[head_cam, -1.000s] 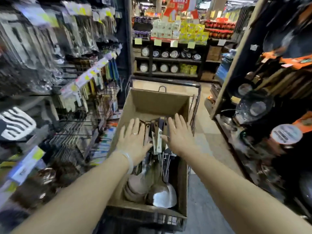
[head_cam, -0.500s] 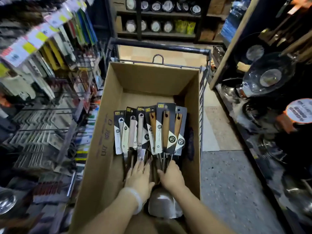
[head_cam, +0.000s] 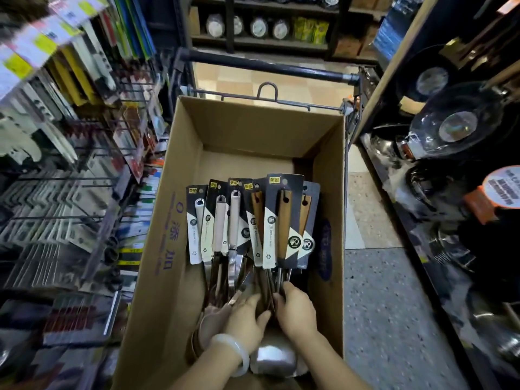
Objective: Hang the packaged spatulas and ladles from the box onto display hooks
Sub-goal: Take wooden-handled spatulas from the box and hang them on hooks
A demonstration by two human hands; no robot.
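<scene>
Right now I'm at the gathering step, before any hanging: both hands are down in the cardboard box (head_cam: 174,249), which sits in a cart (head_cam: 267,67) at my twelve o'clock. My left hand (head_cam: 244,319) and right hand (head_cam: 297,311) lie side by side at the box's six o'clock end, fingers curled in among the metal shanks of the packaged utensils (head_cam: 253,220); I judge each hand grips part of the bundle, though which shanks is hidden.

By the header cards fanned toward twelve o'clock I count seven packages: three or four with pale handles on the nine o'clock side, three with wooden handles toward three o'clock. One shiny ladle bowl (head_cam: 274,358) shows beneath my wrists.

Next, I reckon, comes lifting the bundle clear and turning to the display hooks (head_cam: 64,178) at nine o'clock, then threading each card's hole onto a hook.
</scene>
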